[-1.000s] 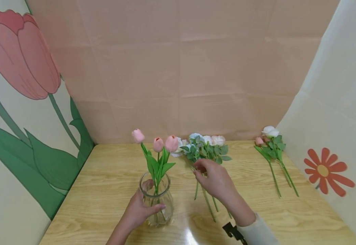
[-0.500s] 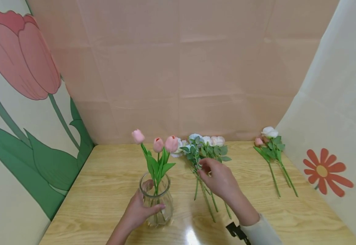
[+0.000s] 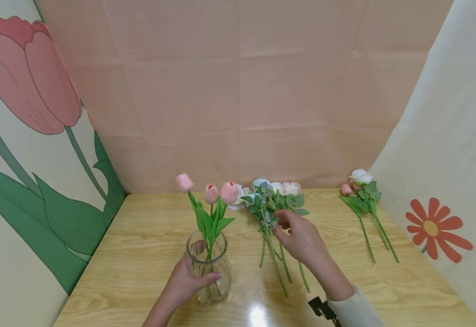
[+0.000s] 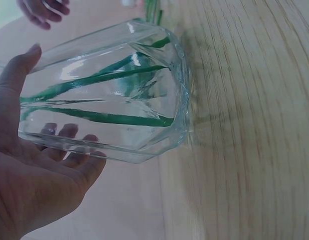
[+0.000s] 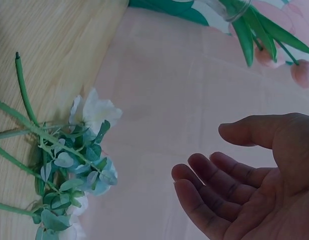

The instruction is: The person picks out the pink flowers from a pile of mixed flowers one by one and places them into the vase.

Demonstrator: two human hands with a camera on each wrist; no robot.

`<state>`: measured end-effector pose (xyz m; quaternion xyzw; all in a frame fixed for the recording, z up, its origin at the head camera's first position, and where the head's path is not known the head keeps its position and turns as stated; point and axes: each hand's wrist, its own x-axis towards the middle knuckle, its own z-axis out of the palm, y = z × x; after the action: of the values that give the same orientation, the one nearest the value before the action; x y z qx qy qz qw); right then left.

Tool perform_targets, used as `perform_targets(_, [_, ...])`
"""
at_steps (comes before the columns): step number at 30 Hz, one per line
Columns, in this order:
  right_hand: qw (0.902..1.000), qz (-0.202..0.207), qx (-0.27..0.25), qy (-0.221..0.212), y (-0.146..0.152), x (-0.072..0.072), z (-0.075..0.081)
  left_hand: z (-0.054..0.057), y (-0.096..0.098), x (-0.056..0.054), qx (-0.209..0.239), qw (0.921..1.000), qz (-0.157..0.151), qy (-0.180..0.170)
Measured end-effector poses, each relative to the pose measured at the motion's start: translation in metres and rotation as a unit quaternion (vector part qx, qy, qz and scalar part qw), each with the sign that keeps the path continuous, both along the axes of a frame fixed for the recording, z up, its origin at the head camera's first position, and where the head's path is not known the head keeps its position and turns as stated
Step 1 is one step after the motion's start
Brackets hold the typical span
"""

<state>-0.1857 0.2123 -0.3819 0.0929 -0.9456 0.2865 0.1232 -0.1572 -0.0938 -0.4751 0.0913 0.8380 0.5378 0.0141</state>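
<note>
My left hand (image 3: pixel 186 277) grips a clear glass vase (image 3: pixel 215 284) by its side, fingers behind and thumb across the front. Three pink tulips (image 3: pixel 211 193) stand in it, their green stems (image 4: pixel 129 120) reaching down inside the glass in the left wrist view. My right hand (image 3: pixel 301 236) hovers above a pile of flowers, fingers loosely bent and holding nothing. White, pale blue and pale pink blooms (image 3: pixel 291 188) with green leaves make up that pile, stems pointing toward me. The right wrist view shows the palm (image 5: pixel 254 200) bare, apart from the leafy flowers (image 5: pixel 69 185).
Farther right on the wooden table (image 3: pixel 139 254) lies a smaller bunch with a white rose (image 3: pixel 361 176) and pink tulips (image 3: pixel 346 189). A plain pinkish-brown backdrop (image 3: pixel 238 100) rises behind the table, and printed flower sheets hang at both sides.
My right hand has drifted to the right over the flower pile, uncovering more leaves and stems. The left hand, vase and tulips stay in place.
</note>
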Motion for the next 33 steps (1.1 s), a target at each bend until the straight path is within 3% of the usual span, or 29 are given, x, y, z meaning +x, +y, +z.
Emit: perform_targets(33, [0.9989,-0.038,0.017,-0.021,0.049,-0.006,-0.007,0.001,0.001,0.0,0.002,1.0,0.003,-0.006])
